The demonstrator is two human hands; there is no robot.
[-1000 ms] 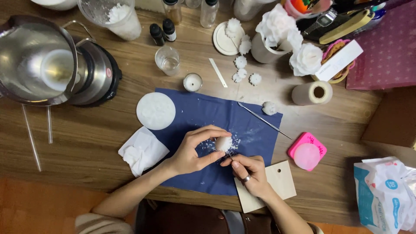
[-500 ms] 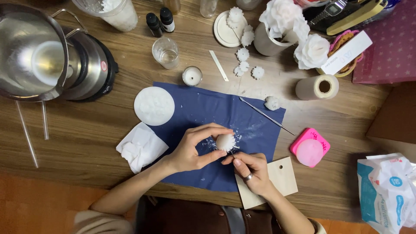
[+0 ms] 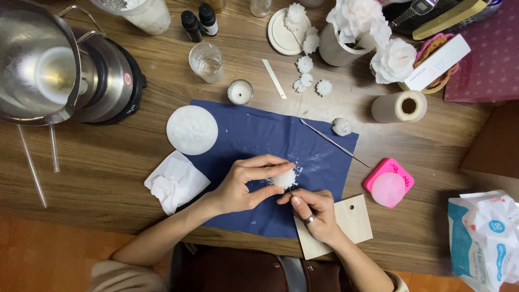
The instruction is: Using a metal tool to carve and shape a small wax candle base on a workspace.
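Over the near middle of the blue cloth point(image 3: 259, 140), her left hand point(image 3: 243, 186) pinches a small white wax flower point(image 3: 283, 178) while her right hand point(image 3: 313, 211) grips a thin tool at its underside, seemingly trimming it, which calls for light, careful strokes.

warm, fairly even indoor light falls on the table point(image 3: 108, 162) from above. shadows are soft and short: the paper roll point(image 3: 399, 106) and the vase point(image 3: 340, 46) throw darker patches toward the lower right, and a dim patch lies under the left hand point(image 3: 238, 186) on the blue cloth point(image 3: 259, 135). the steel pot point(image 3: 38, 70) shows bright glare on its rim and inside. the white disc point(image 3: 192, 130) and white flowers point(image 3: 373, 32) are nearly blown out, with little surface detail. focus is sharp in the middle. the corners look darker, and straight edges bend slightly near the frame's borders.
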